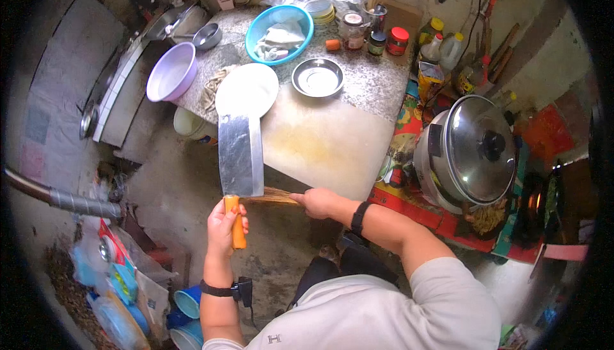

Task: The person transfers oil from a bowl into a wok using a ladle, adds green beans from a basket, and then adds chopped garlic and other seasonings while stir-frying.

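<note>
My left hand (227, 225) is closed around the orange handle of a cleaver (241, 156), its broad metal blade pointing away from me. Beyond the blade's tip lies a white round plate (247, 90) on the table. My right hand (319, 203) grips a bundle of thin brown bristles or sticks (276, 195), which extends left towards the lower end of the blade. Whether the bundle touches the blade cannot be told. Past my hands is a pale board (326, 134) with a yellowish stain, and a shallow steel bowl (318, 77) rests at its far edge.
A purple basin (171, 72), a turquoise basin (279, 34) holding crumpled material and a carrot piece (332, 44) are on the speckled tabletop (374, 86). Jars (397, 41) stand at the back right. On the right is a large lidded pot (481, 149); plastic bags (120, 292) lie low left.
</note>
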`<control>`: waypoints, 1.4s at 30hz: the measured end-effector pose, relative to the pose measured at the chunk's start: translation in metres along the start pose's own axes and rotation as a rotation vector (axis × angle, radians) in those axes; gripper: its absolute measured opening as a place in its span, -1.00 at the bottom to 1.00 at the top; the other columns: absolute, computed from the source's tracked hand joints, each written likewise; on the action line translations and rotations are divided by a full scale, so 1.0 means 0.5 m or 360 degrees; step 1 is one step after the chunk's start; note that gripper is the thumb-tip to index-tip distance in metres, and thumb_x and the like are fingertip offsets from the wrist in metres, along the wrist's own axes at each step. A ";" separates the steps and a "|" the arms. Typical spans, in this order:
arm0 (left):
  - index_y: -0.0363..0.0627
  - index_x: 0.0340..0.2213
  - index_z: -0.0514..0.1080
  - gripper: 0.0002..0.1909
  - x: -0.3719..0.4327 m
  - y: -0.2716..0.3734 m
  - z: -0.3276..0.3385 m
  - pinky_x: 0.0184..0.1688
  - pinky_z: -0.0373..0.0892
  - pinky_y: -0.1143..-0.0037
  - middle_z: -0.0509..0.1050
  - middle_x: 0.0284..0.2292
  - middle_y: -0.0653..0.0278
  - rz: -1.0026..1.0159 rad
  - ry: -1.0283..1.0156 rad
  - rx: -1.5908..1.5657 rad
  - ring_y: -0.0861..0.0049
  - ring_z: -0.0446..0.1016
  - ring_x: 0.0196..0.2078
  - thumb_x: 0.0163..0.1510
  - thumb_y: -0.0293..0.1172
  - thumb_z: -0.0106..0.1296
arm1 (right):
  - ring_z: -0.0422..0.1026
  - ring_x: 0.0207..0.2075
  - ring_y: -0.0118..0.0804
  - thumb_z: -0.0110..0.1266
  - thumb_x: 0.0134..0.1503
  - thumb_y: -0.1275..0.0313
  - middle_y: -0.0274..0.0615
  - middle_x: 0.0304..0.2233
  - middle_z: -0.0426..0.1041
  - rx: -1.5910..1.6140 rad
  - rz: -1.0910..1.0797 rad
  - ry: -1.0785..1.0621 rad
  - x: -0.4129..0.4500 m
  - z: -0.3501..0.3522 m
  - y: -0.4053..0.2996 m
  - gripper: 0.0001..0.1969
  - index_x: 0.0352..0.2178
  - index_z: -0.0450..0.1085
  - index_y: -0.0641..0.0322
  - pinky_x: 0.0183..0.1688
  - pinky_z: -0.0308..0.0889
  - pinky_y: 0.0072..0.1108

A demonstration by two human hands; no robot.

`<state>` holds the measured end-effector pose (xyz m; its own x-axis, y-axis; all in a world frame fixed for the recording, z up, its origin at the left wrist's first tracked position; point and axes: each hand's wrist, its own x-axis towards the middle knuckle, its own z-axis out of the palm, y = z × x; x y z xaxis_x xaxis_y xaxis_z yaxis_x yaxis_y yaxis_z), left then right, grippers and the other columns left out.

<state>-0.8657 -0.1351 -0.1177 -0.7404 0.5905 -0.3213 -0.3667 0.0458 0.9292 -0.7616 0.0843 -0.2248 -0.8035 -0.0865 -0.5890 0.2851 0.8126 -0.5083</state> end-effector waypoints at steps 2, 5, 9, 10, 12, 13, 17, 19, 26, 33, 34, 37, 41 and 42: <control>-0.24 -0.23 0.24 -0.74 0.028 0.027 0.023 -0.61 0.34 0.65 0.35 -0.44 0.23 -0.0030 -0.0073 -0.0044 0.61 0.37 -0.60 0.06 -0.36 -0.12 | 0.40 -0.32 -0.06 -0.14 0.00 0.40 -0.01 -0.35 0.39 0.0174 -0.0187 0.0521 -0.006 0.016 0.044 -0.49 0.05 0.10 -0.09 -0.26 0.29 -0.33; -0.23 -0.21 0.22 -0.72 0.096 0.045 0.064 -0.55 0.37 0.61 0.36 -0.41 0.18 -0.0087 -0.0310 -0.0168 0.54 0.39 -0.55 0.09 -0.31 -0.17 | 0.40 -0.33 -0.03 -0.05 -0.06 0.44 -0.02 -0.37 0.39 0.0261 0.0110 0.0761 -0.014 -0.018 0.156 -0.39 0.08 0.04 -0.12 -0.26 0.30 -0.35; -0.22 -0.17 0.21 -0.70 0.199 0.039 0.139 -0.23 0.36 0.46 0.36 -0.33 0.13 -0.0208 -0.0667 -0.0785 0.36 0.40 -0.29 0.09 -0.31 -0.22 | 0.32 -0.18 0.00 0.06 -0.08 0.36 0.05 -0.11 0.20 -0.0274 0.0194 0.1631 -0.037 -0.049 0.191 -0.33 0.09 -0.01 0.03 -0.21 0.30 -0.32; -0.21 -0.15 0.20 -0.69 0.224 0.046 0.168 -0.18 0.34 0.43 0.37 -0.30 0.12 -0.0245 -0.0616 -0.0706 0.33 0.39 -0.23 0.09 -0.31 -0.22 | 0.25 -0.09 0.00 0.09 -0.10 0.40 0.10 -0.03 0.09 0.0125 0.0127 0.1384 -0.086 -0.106 0.151 -0.31 0.08 -0.01 0.10 -0.17 0.29 -0.30; -0.18 -0.10 0.18 -0.65 0.284 0.063 0.247 -0.05 0.28 0.35 0.38 -0.20 0.10 -0.0295 -0.0760 -0.0568 0.25 0.34 -0.08 0.10 -0.31 -0.24 | 0.26 -0.11 0.01 0.14 -0.14 0.43 0.10 -0.07 0.11 0.0395 -0.0375 0.1773 -0.135 -0.146 0.125 -0.32 0.04 0.04 0.11 -0.13 0.28 -0.32; -0.18 -0.09 0.17 -0.65 0.315 0.071 0.300 -0.03 0.26 0.34 0.38 -0.19 0.09 -0.0294 -0.0951 -0.0542 0.25 0.32 -0.06 0.09 -0.32 -0.22 | 0.26 -0.11 0.02 0.17 -0.15 0.44 0.10 -0.08 0.11 0.0446 -0.0553 0.1908 -0.157 -0.170 0.112 -0.33 0.02 0.06 0.11 -0.11 0.28 -0.32; -0.13 -0.11 0.16 -0.67 0.424 0.087 0.479 -0.07 0.29 0.40 0.34 -0.18 0.16 -0.0502 -0.1476 -0.0726 0.40 0.34 -0.12 0.09 -0.32 -0.17 | 0.28 -0.12 0.03 0.21 -0.20 0.45 0.07 -0.10 0.16 0.0348 -0.0659 0.2409 -0.155 -0.279 0.125 -0.40 -0.08 0.13 0.13 -0.09 0.27 -0.34; -0.15 -0.13 0.17 -0.72 0.480 0.109 0.556 -0.11 0.30 0.45 0.33 -0.23 0.23 -0.0662 -0.1531 -0.0673 0.46 0.34 -0.17 0.12 -0.34 -0.22 | 0.29 -0.11 0.01 0.23 -0.21 0.47 0.03 -0.12 0.22 0.0173 -0.0503 0.2885 -0.151 -0.357 0.180 -0.48 -0.19 0.16 0.13 -0.06 0.25 -0.34; -0.06 -0.18 0.24 -0.69 0.732 0.162 0.849 -0.24 0.24 0.60 0.37 -0.24 0.37 -0.0662 -0.1739 -0.0626 0.64 0.33 -0.23 0.17 -0.16 -0.33 | 0.37 -0.25 -0.31 0.09 -0.12 0.59 -0.10 -0.29 0.35 0.1069 -0.0278 0.3242 -0.138 -0.664 0.386 -0.63 -0.24 0.17 0.20 -0.21 0.30 -0.55; 0.04 -0.10 0.24 -0.49 0.956 0.152 0.985 -0.08 0.16 0.52 0.33 -0.12 0.39 -0.0544 -0.1649 -0.0130 0.56 0.28 -0.13 0.09 0.13 -0.35 | 0.44 -0.41 -0.28 0.14 -0.12 0.43 -0.16 -0.43 0.42 0.0854 0.0526 0.3144 -0.065 -0.814 0.602 -0.64 -0.27 0.21 0.22 -0.34 0.34 -0.52; 0.05 -0.04 0.20 -0.43 0.980 0.148 0.996 -0.04 0.12 0.50 0.30 -0.09 0.38 -0.0545 -0.1702 -0.0085 0.53 0.26 -0.09 0.08 0.17 -0.39 | 0.44 -0.39 -0.21 0.15 -0.13 0.40 -0.12 -0.41 0.42 0.0831 0.0547 0.3114 -0.049 -0.823 0.647 -0.62 -0.26 0.22 0.22 -0.33 0.34 -0.48; 0.09 0.00 0.17 -0.39 1.053 0.115 1.021 0.04 -0.01 0.37 0.26 -0.04 0.39 -0.0576 -0.1809 -0.0074 0.50 0.18 0.00 0.06 0.21 -0.41 | 0.43 -0.34 -0.05 0.17 -0.17 0.34 -0.02 -0.38 0.43 0.0777 0.0739 0.3054 -0.015 -0.844 0.730 -0.56 -0.24 0.23 0.23 -0.28 0.32 -0.39; 0.08 0.09 0.04 -0.31 1.093 0.093 1.032 0.08 -0.04 0.37 0.15 0.06 0.39 -0.0536 -0.1817 -0.0019 0.48 0.11 0.07 0.06 0.24 -0.48 | 0.42 -0.28 0.03 0.18 -0.18 0.29 0.08 -0.35 0.42 0.0699 0.0909 0.2949 0.025 -0.877 0.778 -0.50 -0.20 0.23 0.26 -0.24 0.32 -0.36; 0.08 0.12 -0.02 -0.29 1.101 0.092 1.033 0.11 -0.08 0.31 0.06 0.11 0.39 -0.0511 -0.1838 -0.0016 0.46 0.02 0.13 0.05 0.24 -0.47 | 0.42 -0.29 0.04 0.18 -0.18 0.28 0.09 -0.35 0.42 0.0694 0.0918 0.2947 0.032 -0.887 0.786 -0.50 -0.20 0.23 0.27 -0.25 0.33 -0.35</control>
<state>-0.9990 0.6080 -0.1575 0.3265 0.9279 -0.1798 -0.4502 0.3200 0.8336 -0.8940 0.6581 -0.1553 0.0305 0.9174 0.3968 0.5180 0.3250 -0.7913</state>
